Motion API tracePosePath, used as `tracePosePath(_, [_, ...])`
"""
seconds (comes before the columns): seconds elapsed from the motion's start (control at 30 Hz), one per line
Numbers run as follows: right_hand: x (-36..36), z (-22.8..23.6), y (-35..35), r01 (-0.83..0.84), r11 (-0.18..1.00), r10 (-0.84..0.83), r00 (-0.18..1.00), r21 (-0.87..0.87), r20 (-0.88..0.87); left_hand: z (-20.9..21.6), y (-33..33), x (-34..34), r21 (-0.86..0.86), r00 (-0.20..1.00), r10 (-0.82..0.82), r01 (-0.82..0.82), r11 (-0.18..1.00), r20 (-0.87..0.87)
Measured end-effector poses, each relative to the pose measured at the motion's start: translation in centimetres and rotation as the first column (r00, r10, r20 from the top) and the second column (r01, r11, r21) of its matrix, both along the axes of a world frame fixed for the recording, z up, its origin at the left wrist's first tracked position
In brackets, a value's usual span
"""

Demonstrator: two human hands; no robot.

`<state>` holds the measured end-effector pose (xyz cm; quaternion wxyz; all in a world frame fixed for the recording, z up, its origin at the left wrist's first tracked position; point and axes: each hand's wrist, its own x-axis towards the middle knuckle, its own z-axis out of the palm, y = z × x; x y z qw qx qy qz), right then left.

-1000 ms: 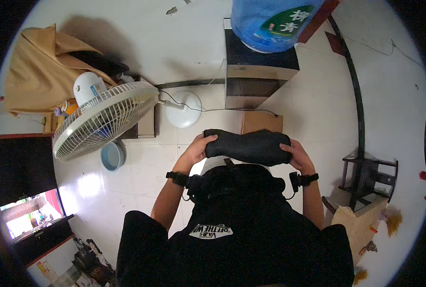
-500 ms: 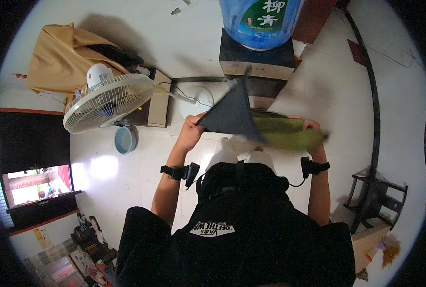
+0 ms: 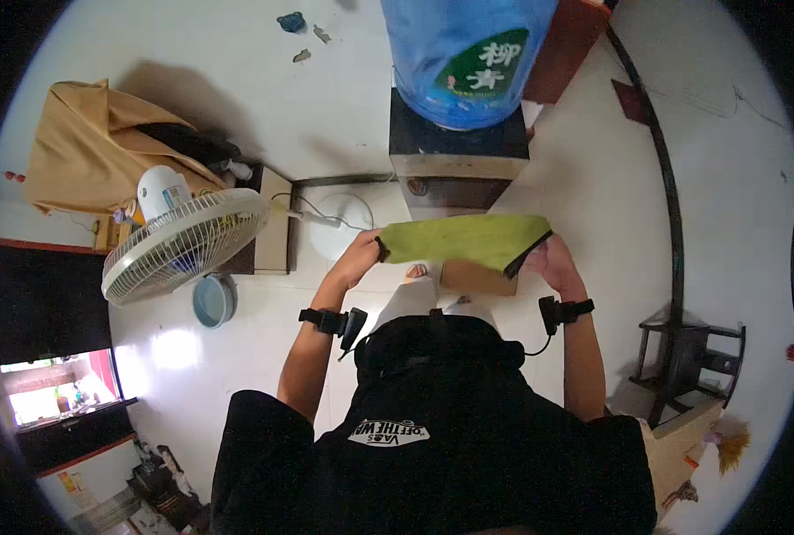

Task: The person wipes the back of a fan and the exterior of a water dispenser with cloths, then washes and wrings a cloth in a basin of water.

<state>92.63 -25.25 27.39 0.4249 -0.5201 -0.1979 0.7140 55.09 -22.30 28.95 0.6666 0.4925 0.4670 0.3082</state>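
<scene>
A yellow-green cloth (image 3: 464,239) with dark edging is stretched sideways in front of my body, held at both ends. My left hand (image 3: 359,257) is closed on its left end, where a bit of dark edge shows by the fingers. At the other end, my right hand (image 3: 553,261) grips the cloth beside a dark-trimmed corner that hangs down. Most of the right fingers are hidden or blurred. Under the cloth, a brown cardboard-coloured box (image 3: 479,278) shows on the floor near my feet.
Ahead stands a dark dispenser cabinet (image 3: 458,143) with a large blue water bottle (image 3: 468,67) on it. To the left are a white standing fan (image 3: 188,245), a light-blue basin (image 3: 212,301) and a tan cover (image 3: 103,147). A dark wooden chair (image 3: 689,366) stands at right.
The cloth was partly folded with a dark grey side raised in a triangle; now it is spread out with its green side showing. The view has shifted slightly, and the box has come into sight.
</scene>
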Motion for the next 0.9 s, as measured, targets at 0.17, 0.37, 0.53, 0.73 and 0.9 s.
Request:
tracePosePath(0.17, [-0.2,-2.5,2.6,-0.075,0.997,0.071,0.989,-0.030,-0.131,-0.9,4.2,-1.0,-0.308,0.988,0.089,-0.123,0.943,-0.124])
tracePosePath(0.37, [-5.8,3.5,8.7,0.106,0.986,-0.038,0.891,0.127,-0.452,3.1,12.3,-3.0,-0.387,0.874,0.364,-0.230,0.893,0.322])
tracePosePath(0.53, [-6.3,-2.1,15.0,0.151,0.953,-0.099,0.974,0.262,-0.202,-3.0,20.1,-0.6,-0.404,0.573,0.489,-0.280,0.871,0.658])
tracePosePath(0.73, [-13.5,-0.2,14.4,0.050,0.780,-0.436,0.758,0.623,0.485,-3.9,16.7,4.8,0.815,0.709,0.486,0.218,0.537,-0.511])
tracePosePath(0.9, [-12.9,-3.8,14.8,-0.461,0.705,-0.558,0.110,0.540,0.822,-3.0,15.7,8.5,0.644,0.348,0.558,0.563,0.518,-0.754])
